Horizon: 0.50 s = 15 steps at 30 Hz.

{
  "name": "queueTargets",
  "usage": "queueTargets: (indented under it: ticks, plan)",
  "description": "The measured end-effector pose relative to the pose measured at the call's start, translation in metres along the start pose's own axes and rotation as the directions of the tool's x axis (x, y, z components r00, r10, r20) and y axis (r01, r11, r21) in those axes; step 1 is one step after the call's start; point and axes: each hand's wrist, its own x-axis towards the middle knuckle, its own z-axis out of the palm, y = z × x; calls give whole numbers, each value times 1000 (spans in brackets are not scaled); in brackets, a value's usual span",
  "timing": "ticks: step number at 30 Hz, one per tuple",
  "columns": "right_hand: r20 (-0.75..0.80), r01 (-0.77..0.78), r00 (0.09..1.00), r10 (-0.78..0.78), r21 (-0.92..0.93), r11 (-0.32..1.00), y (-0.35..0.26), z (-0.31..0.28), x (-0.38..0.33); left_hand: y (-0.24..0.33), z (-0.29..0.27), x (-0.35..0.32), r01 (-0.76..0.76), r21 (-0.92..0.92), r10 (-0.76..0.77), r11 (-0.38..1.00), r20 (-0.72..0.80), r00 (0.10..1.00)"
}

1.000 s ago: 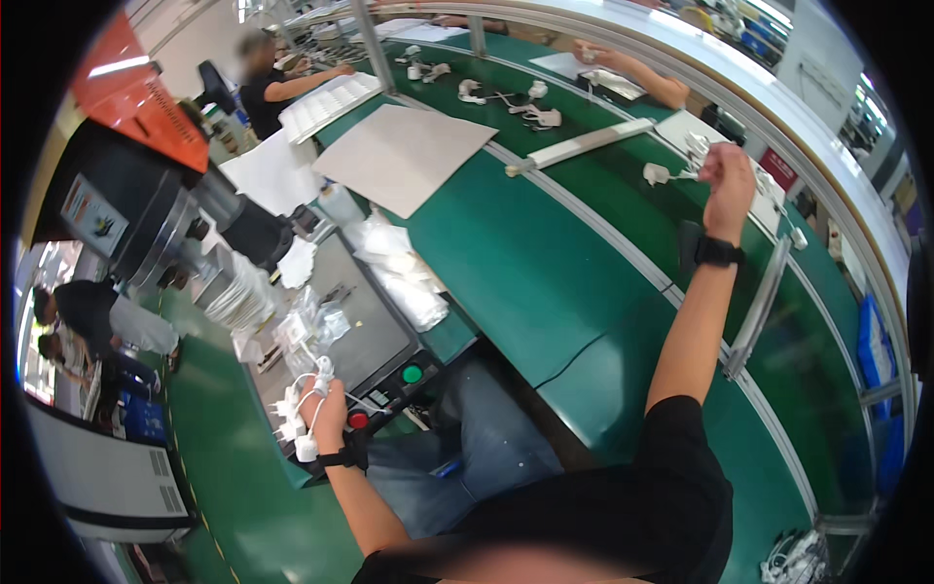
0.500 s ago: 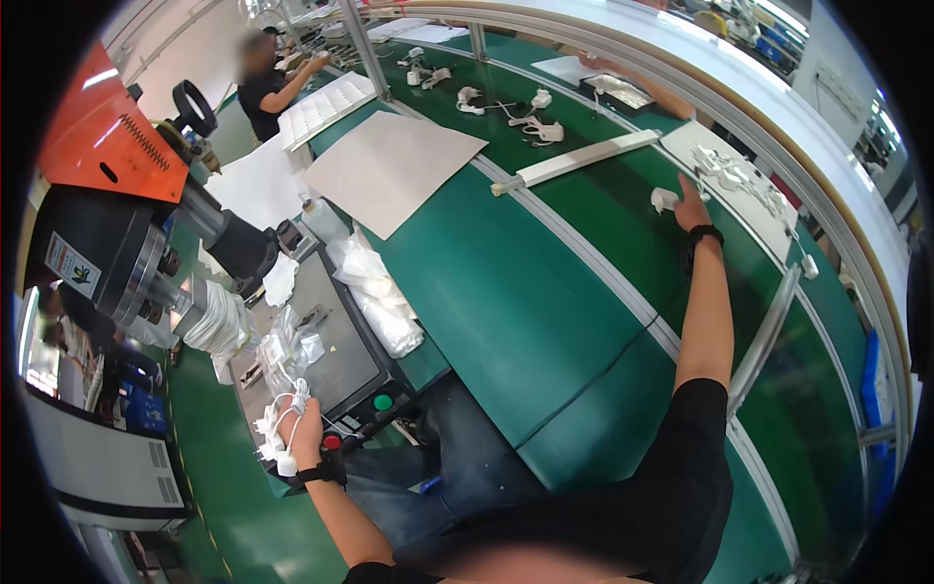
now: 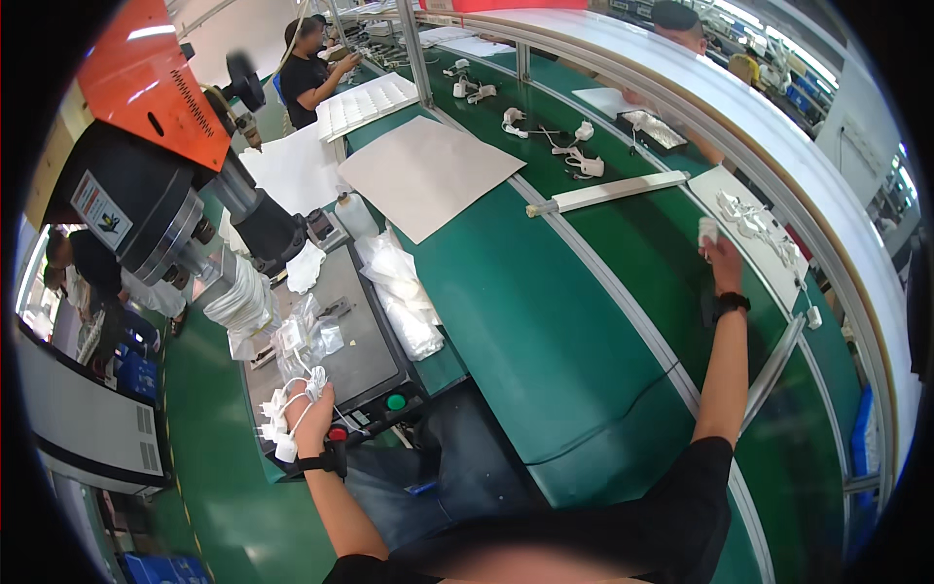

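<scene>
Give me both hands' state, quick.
Left hand: closed on a bundle of white corded parts.
Right hand: closed on a small white part.

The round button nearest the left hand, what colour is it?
Red round button, seen in the head view.

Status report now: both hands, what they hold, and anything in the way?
Left hand grips bunch of small white corded parts. Right hand holds small white plastic block near flat white tray. Nothing blocking.
</scene>
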Motion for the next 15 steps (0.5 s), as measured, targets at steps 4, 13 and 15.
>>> queueTargets:
  ticks: [4,13,15]
  plan:
    - [-4,-69,995,96,670,739,-61,22,-45,-6,-5,5,-4,-8,4,1000,66,998]
    - [398,-103,881,-254,688,718,-224,127,-228,-59,-27,8,337,-820,-7,462,376,926]
    - [557,-189,766,-321,672,716,-243,166,-268,-74,-31,3,365,-928,143,69,372,917]
